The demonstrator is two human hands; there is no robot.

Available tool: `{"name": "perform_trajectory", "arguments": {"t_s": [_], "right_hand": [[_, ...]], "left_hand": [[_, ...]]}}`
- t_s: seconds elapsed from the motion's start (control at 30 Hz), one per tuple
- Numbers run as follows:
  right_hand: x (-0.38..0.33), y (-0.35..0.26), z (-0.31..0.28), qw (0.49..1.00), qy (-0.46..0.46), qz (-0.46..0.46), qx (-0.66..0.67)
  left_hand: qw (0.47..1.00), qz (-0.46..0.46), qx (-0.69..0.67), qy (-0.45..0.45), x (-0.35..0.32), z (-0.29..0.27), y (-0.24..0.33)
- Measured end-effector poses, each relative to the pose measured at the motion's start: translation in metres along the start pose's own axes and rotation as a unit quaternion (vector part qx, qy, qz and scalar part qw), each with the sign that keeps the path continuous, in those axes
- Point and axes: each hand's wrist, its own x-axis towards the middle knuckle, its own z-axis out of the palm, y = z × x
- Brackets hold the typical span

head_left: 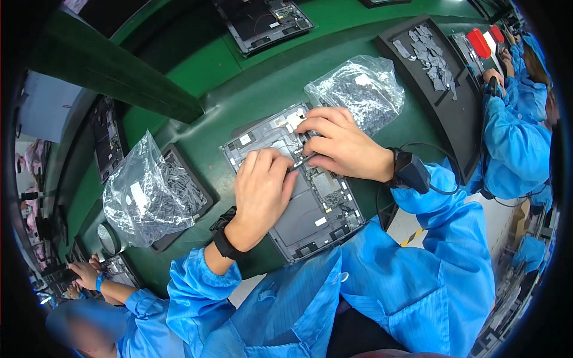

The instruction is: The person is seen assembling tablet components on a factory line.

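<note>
An opened laptop chassis (292, 206) lies on the green bench in front of me, its circuit boards and flat battery panels exposed. My left hand (262, 188) rests over its left middle, fingers bent and thumb against the fingertips. My right hand (345, 146) reaches in from the right over the upper part, fingers curled and thumb low. Between the two hands is a small dark strip (302, 161), pinched at both ends by fingertips. My fingers partly cover the strip and the boards below it.
A clear plastic bag (358, 89) of dark pieces lies beyond my right hand. Another bag (140, 194) sits on a black tray (203, 206) of small grey strips at left. A black foam tray (412, 77) holds grey pieces. Co-workers in blue (516, 137) sit at both sides; a green post (131, 74) stands far left.
</note>
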Motion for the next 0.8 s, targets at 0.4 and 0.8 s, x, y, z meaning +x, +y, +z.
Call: {"name": "perform_trajectory", "arguments": {"t_s": [0.4, 0.8], "right_hand": [[-0.007, 0.014, 0.005, 0.959, 0.156, -0.109, -0.21], [0.001, 0.022, 0.021, 0.943, 0.193, -0.065, -0.264]], "left_hand": [[0.915, -0.202, -0.325, -0.127, 0.078, 0.002, -0.032], [0.999, -0.03, -0.028, 0.021, 0.074, 0.013, -0.042]]}}
